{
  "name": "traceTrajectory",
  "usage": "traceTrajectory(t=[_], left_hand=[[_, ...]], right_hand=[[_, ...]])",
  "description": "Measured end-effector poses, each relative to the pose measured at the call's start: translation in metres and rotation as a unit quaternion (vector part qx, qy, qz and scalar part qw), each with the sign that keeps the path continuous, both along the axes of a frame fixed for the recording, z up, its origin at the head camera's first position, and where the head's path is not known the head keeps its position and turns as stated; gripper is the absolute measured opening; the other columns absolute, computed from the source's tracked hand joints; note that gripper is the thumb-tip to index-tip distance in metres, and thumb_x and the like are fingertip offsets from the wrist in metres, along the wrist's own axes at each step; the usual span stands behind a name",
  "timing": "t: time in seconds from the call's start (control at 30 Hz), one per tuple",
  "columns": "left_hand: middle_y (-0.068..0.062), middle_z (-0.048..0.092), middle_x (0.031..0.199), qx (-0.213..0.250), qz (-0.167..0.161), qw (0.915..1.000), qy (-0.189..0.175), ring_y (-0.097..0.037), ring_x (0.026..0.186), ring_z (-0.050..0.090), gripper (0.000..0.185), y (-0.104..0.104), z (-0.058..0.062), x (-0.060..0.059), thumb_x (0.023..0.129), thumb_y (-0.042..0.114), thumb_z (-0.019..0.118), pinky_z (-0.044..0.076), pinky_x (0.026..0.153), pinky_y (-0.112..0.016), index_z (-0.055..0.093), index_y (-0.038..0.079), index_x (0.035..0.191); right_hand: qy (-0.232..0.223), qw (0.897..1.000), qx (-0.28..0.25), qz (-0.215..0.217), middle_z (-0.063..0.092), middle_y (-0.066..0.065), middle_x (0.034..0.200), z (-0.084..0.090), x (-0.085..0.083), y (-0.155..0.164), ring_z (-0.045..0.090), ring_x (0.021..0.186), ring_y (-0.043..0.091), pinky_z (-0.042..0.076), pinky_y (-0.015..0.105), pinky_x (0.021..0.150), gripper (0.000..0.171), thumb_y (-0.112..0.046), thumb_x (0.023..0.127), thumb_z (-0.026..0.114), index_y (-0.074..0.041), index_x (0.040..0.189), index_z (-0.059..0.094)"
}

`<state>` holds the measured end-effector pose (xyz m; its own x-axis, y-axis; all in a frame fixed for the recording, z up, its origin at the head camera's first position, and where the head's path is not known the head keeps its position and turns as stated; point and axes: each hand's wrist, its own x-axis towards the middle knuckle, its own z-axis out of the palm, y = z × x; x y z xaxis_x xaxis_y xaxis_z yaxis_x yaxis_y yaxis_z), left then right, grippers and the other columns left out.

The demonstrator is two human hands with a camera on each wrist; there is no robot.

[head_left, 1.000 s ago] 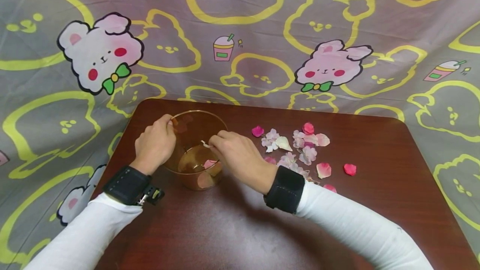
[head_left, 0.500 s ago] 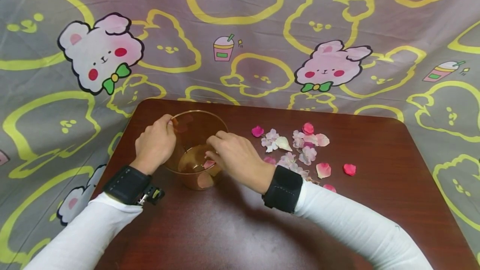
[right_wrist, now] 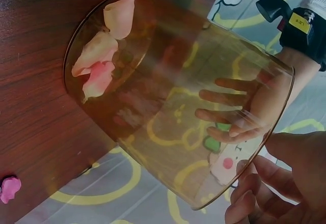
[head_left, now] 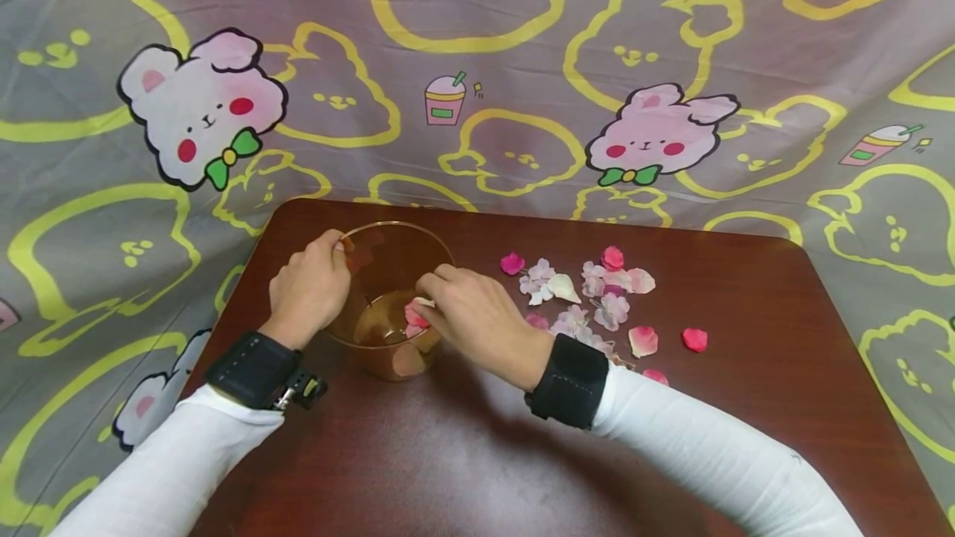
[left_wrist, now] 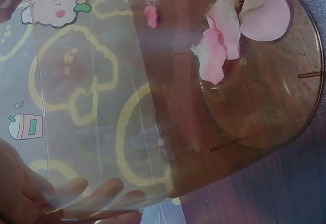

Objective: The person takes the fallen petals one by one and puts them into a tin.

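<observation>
A clear amber bucket (head_left: 388, 226) stands upright on the table, several pale and pink petals on its bottom. My left hand (head_left: 309, 288) grips its left rim; in the right wrist view the long fingers show spread through the wall. My right hand (head_left: 477, 313) is over the right side of the rim with fingers loosely bent. Its thumb and fingers (right_wrist: 249, 198) are at the rim in the right wrist view, and no petal shows between them. Just below the thumb in the head view is a pink petal (head_left: 415, 315). Other petals (left_wrist: 267, 12) lie inside.
To the right of the bucket are loose pale blossoms (head_left: 613, 311), a cream petal (head_left: 564, 288) and scattered pink petals (head_left: 643, 341). One red-pink petal (head_left: 695, 340) lies farther right. A printed cloth (head_left: 507, 73) hangs behind the brown table (head_left: 753, 437).
The white piece at my right fingertips is gone from them. A brighter pink petal now shows inside the bucket below my thumb. My left hand has stayed on the rim.
</observation>
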<state>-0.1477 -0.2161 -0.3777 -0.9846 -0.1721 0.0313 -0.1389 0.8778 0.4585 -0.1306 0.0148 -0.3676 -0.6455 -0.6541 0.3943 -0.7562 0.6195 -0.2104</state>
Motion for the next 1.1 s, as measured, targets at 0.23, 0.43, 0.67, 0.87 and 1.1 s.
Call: traceTrajectory(t=[0.23,0.43,0.67,0.87,1.1], left_hand=[[-0.026,0.068,0.114,-0.001,0.0,1.0,-0.007,-0.052,0.102,0.066,0.041,0.001,0.001,0.0,0.109,0.028,0.027,0.046,0.07,-0.059,0.051,0.011,0.138],[-0.025,0.068,0.111,-0.001,0.0,1.0,-0.005,-0.051,0.1,0.066,0.041,0.001,0.001,0.001,0.109,0.027,0.027,0.046,0.068,-0.058,0.052,0.01,0.137],[-0.024,0.068,0.106,-0.001,0.001,1.0,-0.003,-0.05,0.098,0.067,0.041,0.001,0.001,0.0,0.109,0.028,0.027,0.045,0.067,-0.057,0.052,0.011,0.136],[-0.023,0.068,0.104,0.0,0.0,1.0,0.0,-0.049,0.095,0.067,0.04,0.001,0.0,0.0,0.109,0.028,0.028,0.045,0.065,-0.054,0.053,0.011,0.136],[-0.023,0.068,0.106,0.0,0.0,1.0,0.0,-0.049,0.097,0.067,0.039,0.001,0.0,0.0,0.109,0.028,0.028,0.045,0.066,-0.055,0.054,0.011,0.134]], right_hand=[[0.003,1.0,-0.006,-0.006,0.066,0.001,0.089,0.0,0.0,0.003,0.063,0.075,0.016,0.052,0.032,0.067,0.014,-0.025,0.097,0.069,-0.012,0.101,0.07],[0.003,1.0,-0.011,-0.017,0.067,-0.001,0.088,0.0,0.0,0.008,0.063,0.074,0.013,0.052,0.031,0.066,0.014,-0.026,0.096,0.071,-0.012,0.101,0.071],[-0.01,0.999,-0.025,-0.02,0.069,0.001,0.091,0.003,-0.001,0.017,0.065,0.078,0.015,0.054,0.032,0.067,0.014,-0.021,0.094,0.072,-0.011,0.104,0.072],[-0.021,0.999,-0.03,-0.032,0.068,0.001,0.091,0.003,-0.003,0.024,0.064,0.076,0.014,0.053,0.031,0.065,0.016,-0.022,0.095,0.071,-0.011,0.106,0.07],[-0.024,0.998,-0.029,-0.041,0.066,0.002,0.087,0.002,-0.005,0.031,0.061,0.074,0.015,0.051,0.031,0.064,0.018,-0.023,0.094,0.073,-0.01,0.106,0.068]])
